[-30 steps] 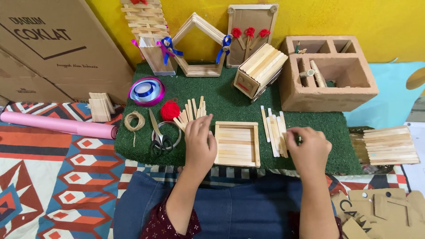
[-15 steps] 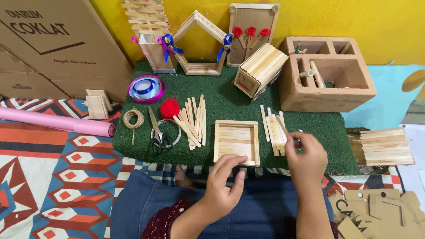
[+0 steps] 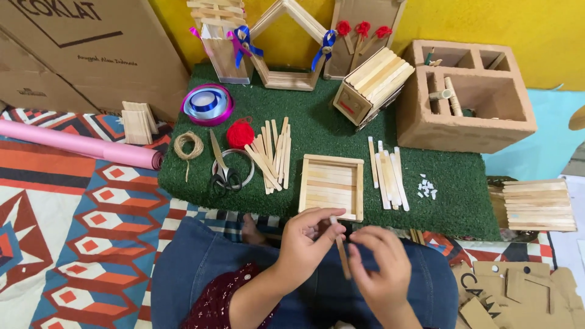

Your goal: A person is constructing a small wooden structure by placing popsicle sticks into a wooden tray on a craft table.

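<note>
wooden stick [image 3: 342,254] pinched upright between left hand [image 3: 308,240] fingers; right hand [image 3: 381,268] fingers touching it

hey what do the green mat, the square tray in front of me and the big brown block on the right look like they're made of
Green mat: likely artificial turf, a dense, short, bristly pile.
Square tray: flat wooden craft sticks, pale, unpainted and matte, laid side by side with a stick rim.
Brown block: looks like unglazed clay or terracotta, rough and matte with hollow compartments; painted concrete cannot be ruled out.
</note>
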